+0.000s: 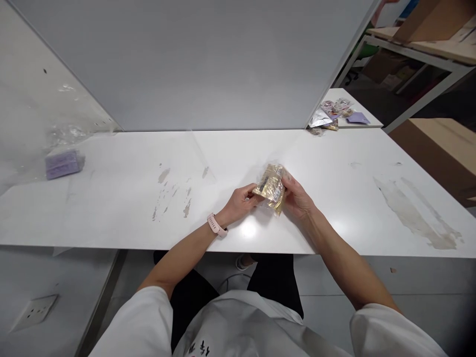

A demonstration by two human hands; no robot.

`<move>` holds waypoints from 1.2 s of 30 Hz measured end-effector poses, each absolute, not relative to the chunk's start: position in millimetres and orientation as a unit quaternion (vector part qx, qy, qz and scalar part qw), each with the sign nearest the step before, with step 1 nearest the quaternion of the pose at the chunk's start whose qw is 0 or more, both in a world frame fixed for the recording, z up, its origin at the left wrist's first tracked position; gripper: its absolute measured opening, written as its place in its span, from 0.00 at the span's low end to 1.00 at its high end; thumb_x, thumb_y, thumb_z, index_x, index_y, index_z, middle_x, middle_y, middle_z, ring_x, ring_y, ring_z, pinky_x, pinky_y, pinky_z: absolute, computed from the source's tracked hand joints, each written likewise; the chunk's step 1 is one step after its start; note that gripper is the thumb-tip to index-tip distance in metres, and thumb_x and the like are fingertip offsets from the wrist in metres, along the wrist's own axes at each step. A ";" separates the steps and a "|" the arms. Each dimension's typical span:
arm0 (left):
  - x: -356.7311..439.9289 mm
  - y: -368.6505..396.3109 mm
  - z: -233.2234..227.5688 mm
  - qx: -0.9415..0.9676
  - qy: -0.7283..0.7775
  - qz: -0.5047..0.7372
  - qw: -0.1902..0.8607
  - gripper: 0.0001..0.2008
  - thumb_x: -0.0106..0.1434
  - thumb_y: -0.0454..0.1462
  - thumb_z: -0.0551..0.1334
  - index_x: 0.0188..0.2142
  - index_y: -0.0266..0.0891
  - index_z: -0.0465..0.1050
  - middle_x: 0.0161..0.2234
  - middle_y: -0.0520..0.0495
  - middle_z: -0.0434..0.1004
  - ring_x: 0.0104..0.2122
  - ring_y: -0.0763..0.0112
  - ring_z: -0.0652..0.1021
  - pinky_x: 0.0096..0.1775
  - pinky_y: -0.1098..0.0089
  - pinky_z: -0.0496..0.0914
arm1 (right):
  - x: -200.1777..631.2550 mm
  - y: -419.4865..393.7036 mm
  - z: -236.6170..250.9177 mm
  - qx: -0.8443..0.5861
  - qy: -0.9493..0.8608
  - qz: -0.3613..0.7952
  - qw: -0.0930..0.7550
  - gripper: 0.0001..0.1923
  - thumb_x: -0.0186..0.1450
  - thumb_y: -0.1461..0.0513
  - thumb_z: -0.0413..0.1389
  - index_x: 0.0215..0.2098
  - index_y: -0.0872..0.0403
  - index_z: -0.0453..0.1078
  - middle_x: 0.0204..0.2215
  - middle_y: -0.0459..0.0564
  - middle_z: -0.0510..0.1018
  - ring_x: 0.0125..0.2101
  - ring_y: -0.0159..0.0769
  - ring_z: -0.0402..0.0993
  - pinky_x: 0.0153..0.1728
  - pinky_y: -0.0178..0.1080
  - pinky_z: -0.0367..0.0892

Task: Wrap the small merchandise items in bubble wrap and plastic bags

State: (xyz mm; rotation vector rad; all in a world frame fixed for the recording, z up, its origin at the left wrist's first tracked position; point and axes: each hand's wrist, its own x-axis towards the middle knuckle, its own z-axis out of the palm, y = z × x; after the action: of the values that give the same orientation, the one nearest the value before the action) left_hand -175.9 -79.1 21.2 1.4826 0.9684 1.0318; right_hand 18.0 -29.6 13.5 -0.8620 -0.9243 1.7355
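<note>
White scuffed worktable: left hand and right hand, fingers closed, pinch opposite edges of a small gold crinkly plastic packet, seemingly light, pliable, slippery, best gripped by its edges.

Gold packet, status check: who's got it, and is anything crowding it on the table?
Left hand and right hand both gripping the gold packet above the white table. Purple block far left, packet pile far right. Nothing crowding it.

Glossy crinkled plastic packet; smooth, scuffed white table.
</note>
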 end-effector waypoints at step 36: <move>-173.6 -83.6 10.6 0.696 0.500 0.463 0.227 0.14 0.63 0.38 0.59 0.20 0.42 0.65 0.17 0.53 0.66 0.19 0.73 0.68 0.33 0.65 0.69 | 28.2 -38.8 25.7 -0.348 -0.469 0.613 0.532 0.31 0.43 0.47 0.74 0.41 0.47 0.73 0.42 0.51 0.82 0.49 0.50 0.77 0.48 0.52 0.74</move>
State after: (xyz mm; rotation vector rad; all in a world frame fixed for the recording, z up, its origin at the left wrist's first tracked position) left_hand -173.6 -83.6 10.6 1.9180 1.3770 1.2749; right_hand 28.2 -38.8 25.7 -0.8302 -1.1196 1.4620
